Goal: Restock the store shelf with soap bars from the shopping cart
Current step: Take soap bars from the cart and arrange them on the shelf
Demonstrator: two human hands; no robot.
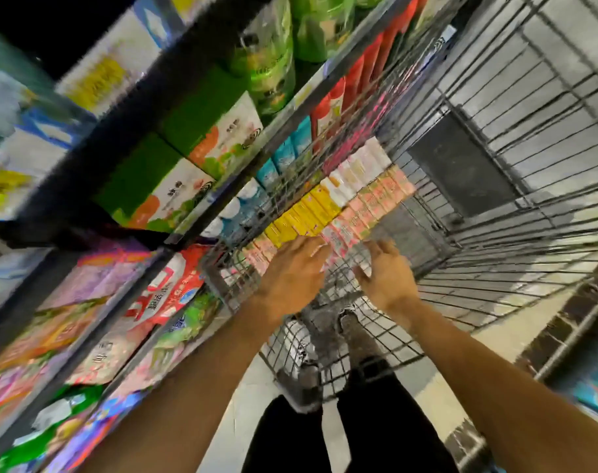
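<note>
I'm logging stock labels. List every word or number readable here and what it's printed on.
None reads reliably.
Red-and-white plastic bag on the lower shelf: large red characters, too blurred.
Green-and-white cardboard boxes: small dark print, too blurred.
Pink soap bar packs in the wire cart: print too small.

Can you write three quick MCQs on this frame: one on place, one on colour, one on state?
1. Where do both hands reach?
A. Into the wire shopping cart
B. Onto the top shelf
C. Down to the floor

2. What colour are the soap boxes between the pink and the white ones in the back row?
A. Black
B. Yellow
C. Purple

3. How do the soap boxes lie in the cart?
A. Scattered loose
B. Packed in rows
C. Sealed in one bag

Answers: 1 A, the left hand and right hand are over the pink soap boxes inside the shopping cart. 2 B, the yellow soap boxes sit there. 3 B, they stand side by side in rows.
</note>
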